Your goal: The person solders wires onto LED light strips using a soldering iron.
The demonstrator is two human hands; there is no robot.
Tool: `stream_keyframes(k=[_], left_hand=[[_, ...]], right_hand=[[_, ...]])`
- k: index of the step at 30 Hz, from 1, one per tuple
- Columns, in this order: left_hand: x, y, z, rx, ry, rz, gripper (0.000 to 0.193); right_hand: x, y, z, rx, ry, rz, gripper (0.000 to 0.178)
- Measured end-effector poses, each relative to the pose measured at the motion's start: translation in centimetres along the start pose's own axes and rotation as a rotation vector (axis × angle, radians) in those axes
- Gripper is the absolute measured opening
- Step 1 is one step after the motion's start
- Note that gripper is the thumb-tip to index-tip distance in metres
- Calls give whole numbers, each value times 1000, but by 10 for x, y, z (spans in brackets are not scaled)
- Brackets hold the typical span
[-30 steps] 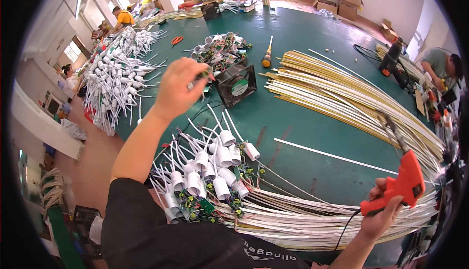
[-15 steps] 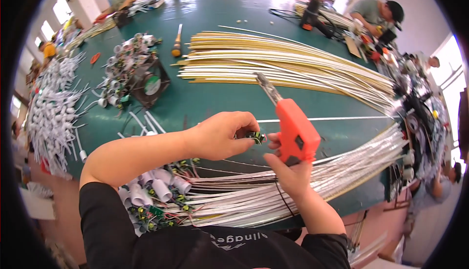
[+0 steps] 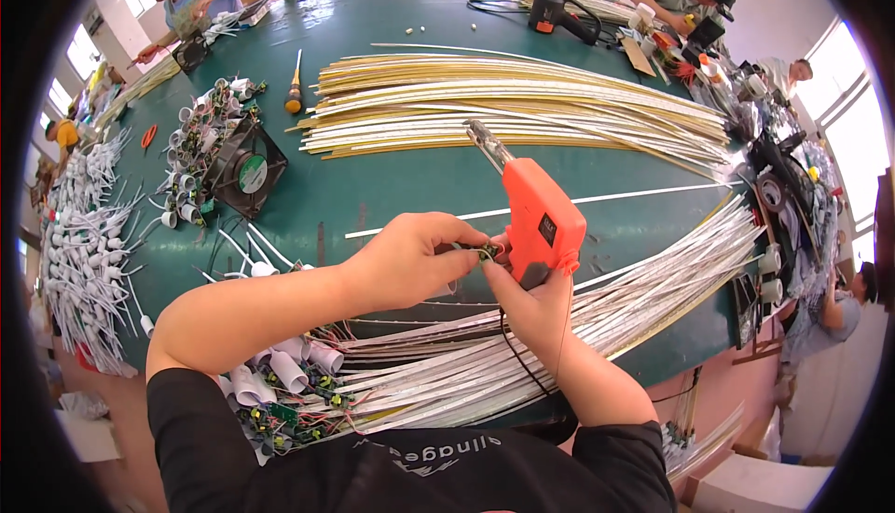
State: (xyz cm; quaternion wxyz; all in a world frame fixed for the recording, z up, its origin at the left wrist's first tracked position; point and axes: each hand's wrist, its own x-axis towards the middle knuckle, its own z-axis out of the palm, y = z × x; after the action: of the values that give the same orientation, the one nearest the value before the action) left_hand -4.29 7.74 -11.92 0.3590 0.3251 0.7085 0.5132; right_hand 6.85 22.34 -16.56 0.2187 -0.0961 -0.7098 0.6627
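Note:
My left hand pinches a small green circuit board between thumb and fingertips, over the near middle of the table. My right hand grips an orange-red soldering gun, whose metal tip points up and away to the left. Its thumb and a fingertip meet the board's right side, so both hands are together at it. Fingers hide most of the board. Below the hands lies a thick bundle of silvery white strips. At its left end are white plastic tubes with more small boards and wires.
Past my hands, yellow and white strips cover the green table. A black fan, screwdriver and white wired parts lie left. A heat gun stands far right. Two people work across the table.
My right hand has come left with the soldering gun, and its fingertips now meet the circuit board in my left hand. The whole view has shifted slightly.

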Motion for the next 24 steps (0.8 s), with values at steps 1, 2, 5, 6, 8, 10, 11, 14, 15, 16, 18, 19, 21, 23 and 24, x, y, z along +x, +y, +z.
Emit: stream_keyframes(k=[1,2,5,6,8,10,11,14,15,16,18,19,21,23,24], left_hand=[[1,4,-2,-60,-6,-85,25],[1,6,-3,-119,-12,-170,25],[4,-3,-5,142,18,123,12],[4,-3,-7,393,41,368,6],[8,-1,-7,642,81,571,6],[9,2,-7,898,127,770,8],[8,3,-8,916,95,724,11],[6,12,-4,793,34,587,14],[5,15,-3,653,2,498,15],[3,16,-4,653,2,497,15],[0,18,-7,373,41,512,16],[-5,17,-14,497,69,552,21],[-3,5,-20,264,69,321,24],[5,-3,-23,-79,-20,9,31],[4,-3,-22,-81,-12,13,31]], right_hand=[[0,1,0,70,-10,4,43],[0,1,0,141,-19,7,44],[2,-6,0,175,-63,85,55],[4,-7,0,127,-97,66,66],[4,-7,-2,154,-110,83,69],[4,-4,-3,157,-135,185,69],[4,-4,-3,159,-140,183,69],[5,-5,-2,174,-166,195,69],[4,-7,-3,133,-168,202,65],[4,-8,-4,93,-171,209,61],[4,-8,-4,156,-136,196,56],[4,-8,-4,218,-101,183,50],[4,-7,-7,228,-84,192,48],[4,-3,-9,229,-81,180,47],[3,-4,-7,226,-89,177,47]])
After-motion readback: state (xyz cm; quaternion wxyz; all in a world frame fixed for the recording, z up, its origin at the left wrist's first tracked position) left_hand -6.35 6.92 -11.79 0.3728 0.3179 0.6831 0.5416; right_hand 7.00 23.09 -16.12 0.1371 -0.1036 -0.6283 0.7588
